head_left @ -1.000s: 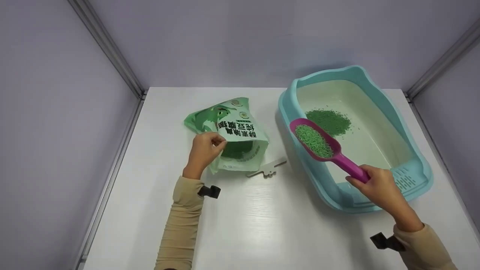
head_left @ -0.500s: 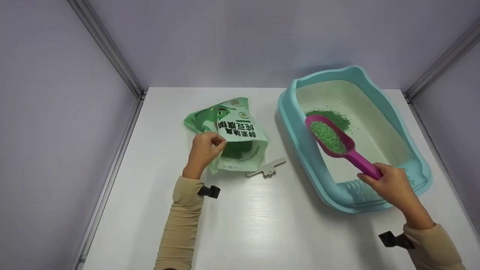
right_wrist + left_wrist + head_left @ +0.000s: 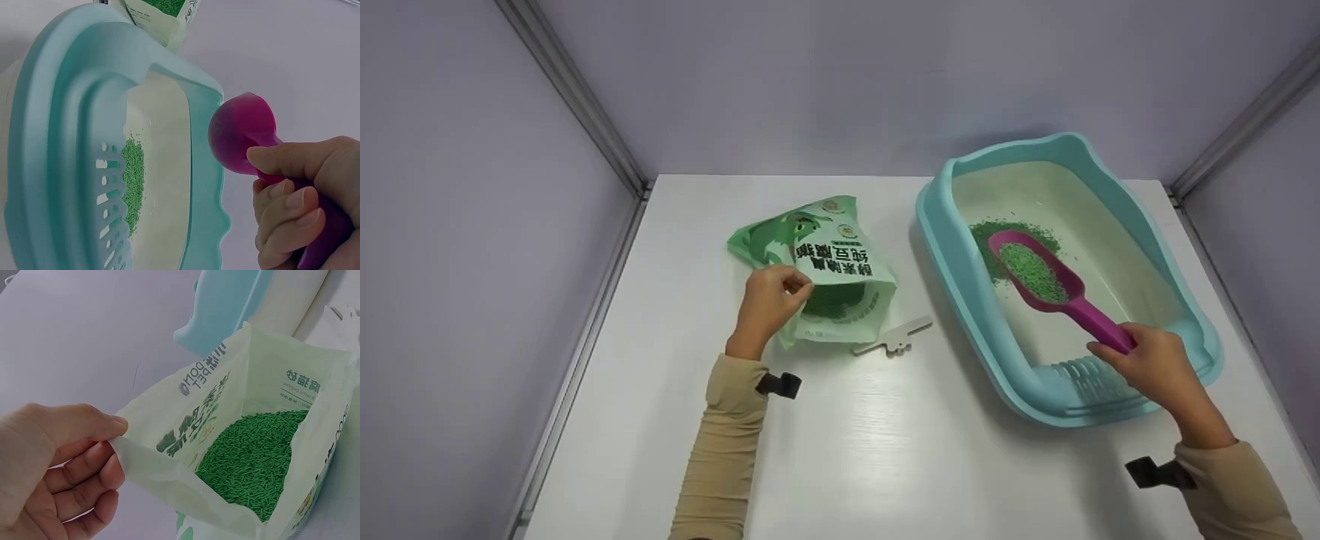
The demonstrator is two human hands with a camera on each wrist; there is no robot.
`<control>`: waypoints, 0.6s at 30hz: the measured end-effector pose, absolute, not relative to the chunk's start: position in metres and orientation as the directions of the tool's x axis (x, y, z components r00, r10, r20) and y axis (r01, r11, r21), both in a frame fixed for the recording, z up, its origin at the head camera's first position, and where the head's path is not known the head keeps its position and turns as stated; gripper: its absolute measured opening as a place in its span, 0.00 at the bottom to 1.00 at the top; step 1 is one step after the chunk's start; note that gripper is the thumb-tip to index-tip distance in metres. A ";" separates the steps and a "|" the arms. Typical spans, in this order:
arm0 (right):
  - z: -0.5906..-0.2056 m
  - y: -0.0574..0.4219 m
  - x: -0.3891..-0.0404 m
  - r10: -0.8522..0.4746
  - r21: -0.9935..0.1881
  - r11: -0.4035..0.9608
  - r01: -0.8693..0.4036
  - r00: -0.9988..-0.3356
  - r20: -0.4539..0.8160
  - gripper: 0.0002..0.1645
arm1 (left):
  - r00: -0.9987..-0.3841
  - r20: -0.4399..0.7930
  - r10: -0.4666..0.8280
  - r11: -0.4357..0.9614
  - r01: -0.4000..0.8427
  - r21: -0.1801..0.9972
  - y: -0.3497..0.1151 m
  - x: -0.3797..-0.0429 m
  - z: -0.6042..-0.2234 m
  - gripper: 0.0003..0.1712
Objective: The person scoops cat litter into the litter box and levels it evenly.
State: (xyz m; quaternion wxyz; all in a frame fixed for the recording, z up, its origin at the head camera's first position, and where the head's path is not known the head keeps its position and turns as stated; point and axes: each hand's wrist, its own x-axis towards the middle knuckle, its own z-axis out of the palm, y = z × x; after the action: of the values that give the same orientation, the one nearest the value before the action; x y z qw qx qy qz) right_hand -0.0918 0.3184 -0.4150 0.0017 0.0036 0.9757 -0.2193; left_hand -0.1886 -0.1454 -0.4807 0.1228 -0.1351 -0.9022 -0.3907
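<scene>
My left hand [image 3: 769, 304] pinches the rim of an opened green-and-white cat litter bag [image 3: 840, 255] between thumb and fingers. Green pellets [image 3: 250, 458] show inside its mouth in the left wrist view. My right hand [image 3: 1155, 364] grips the handle of a magenta scoop [image 3: 1091, 319], seen from behind in the right wrist view. Green pellets [image 3: 1031, 271] fill the scoop's bowl, which hangs over the blue litter box [image 3: 967, 300]. On the box's pale floor, a patch of darker pellets [image 3: 134, 185] lies partly hidden behind the scoop in the head view.
A flat pale notched piece [image 3: 896, 337] lies on the white table [image 3: 870, 450], between the bag and the box. Grey-lilac walls [image 3: 810, 90] close in the back and both sides. The box's slotted step [image 3: 107, 197] faces the near side.
My right hand has carried the loaded scoop rightward, from over the box's left rim to over its inside. The left hand and the bag stay where they were.
</scene>
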 end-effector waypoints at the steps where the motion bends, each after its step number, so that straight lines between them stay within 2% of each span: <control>1: -0.416 0.319 -0.092 0.008 -0.427 0.904 0.014 -1.000 -0.016 0.21 | -0.933 0.327 0.150 0.655 0.342 0.674 -0.145 -0.189 -0.481 0.04; 6: -0.417 0.322 -0.094 0.020 -0.428 0.902 0.048 -0.997 -0.070 0.22 | -0.929 0.334 0.158 0.637 0.354 0.685 -0.145 -0.189 -0.481 0.04; 18: -0.427 0.328 -0.103 0.018 -0.407 0.911 0.059 -0.994 -0.105 0.22 | -0.933 0.327 0.148 0.641 0.342 0.687 -0.146 -0.189 -0.483 0.04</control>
State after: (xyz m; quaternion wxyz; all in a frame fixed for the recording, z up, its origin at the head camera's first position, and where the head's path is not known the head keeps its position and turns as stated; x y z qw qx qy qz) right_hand -0.1033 0.3279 -0.4274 0.0496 0.0198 0.9763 -0.2096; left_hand -0.1891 -0.1459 -0.4829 0.1210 -0.1365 -0.8977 -0.4011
